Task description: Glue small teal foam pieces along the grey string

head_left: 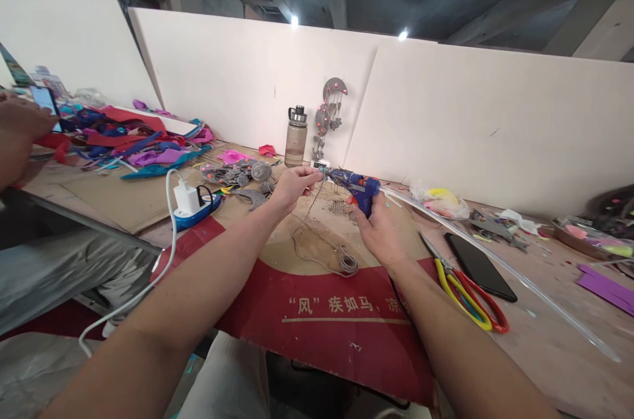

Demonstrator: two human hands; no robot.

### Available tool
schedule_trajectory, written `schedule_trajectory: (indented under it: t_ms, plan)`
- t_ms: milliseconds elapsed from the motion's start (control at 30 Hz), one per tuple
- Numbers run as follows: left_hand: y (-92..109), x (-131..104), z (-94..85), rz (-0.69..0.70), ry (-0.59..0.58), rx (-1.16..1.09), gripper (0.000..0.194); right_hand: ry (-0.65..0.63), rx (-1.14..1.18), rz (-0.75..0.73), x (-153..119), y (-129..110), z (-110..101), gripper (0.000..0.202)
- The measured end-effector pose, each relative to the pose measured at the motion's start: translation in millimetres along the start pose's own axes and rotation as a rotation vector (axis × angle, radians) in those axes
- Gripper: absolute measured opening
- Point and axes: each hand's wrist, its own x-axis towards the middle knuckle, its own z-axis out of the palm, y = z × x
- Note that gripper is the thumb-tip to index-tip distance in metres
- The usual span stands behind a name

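Note:
My right hand (382,232) is wrapped round the handle of a blue hot glue gun (360,186), whose nozzle points left. A long clear glue stick (488,252) runs out of its back across the table. My left hand (296,186) pinches the end of a thin grey cord (312,206) right at the nozzle; whether the two touch, I cannot tell. From there the cord hangs down to a loose coil (349,264) on the red and brown cardboard (317,287). Left of my hand lie grey felt pieces with pink dots (225,173) and a grey wound roll (261,171).
Yellow-and-red-handled scissors (468,297) and a black phone (480,267) lie at right. A water bottle (296,138) and a grey hanging ornament (324,118) stand against the white board. At left are a power strip (198,209), coloured felt scraps (143,141) and another person's hand (22,125).

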Motion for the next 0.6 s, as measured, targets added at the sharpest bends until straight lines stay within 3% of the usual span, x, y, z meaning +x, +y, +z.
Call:
schedule_trajectory:
  t_ms: [200,600]
  plan:
    - [1.2,-0.4,0.6,-0.005,-0.002,0.024,0.038,-0.006,-0.027,0.005,-1.1,-2.4,-0.4,0.037]
    - [-3.7,2.5,-1.0,0.033,0.020,0.040,0.038,0.014,-0.012,-0.028,-0.1,-2.7,1.7,0.039]
